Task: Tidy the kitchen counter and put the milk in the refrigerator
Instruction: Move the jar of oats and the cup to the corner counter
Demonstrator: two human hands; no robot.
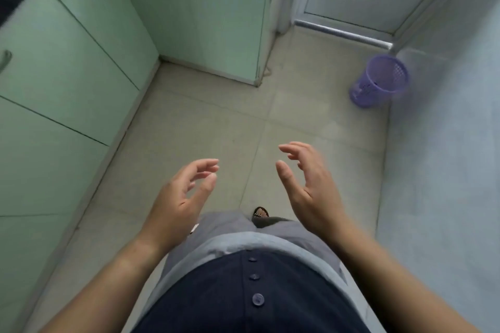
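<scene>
Milk unseen; my left hand and right hand hang spread, empty, beside green cabinets; I should face their countertop first.

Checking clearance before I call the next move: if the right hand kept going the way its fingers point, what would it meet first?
Probably nothing nearby: the right hand points over bare floor toward the green cabinets; depth unclear.
</scene>
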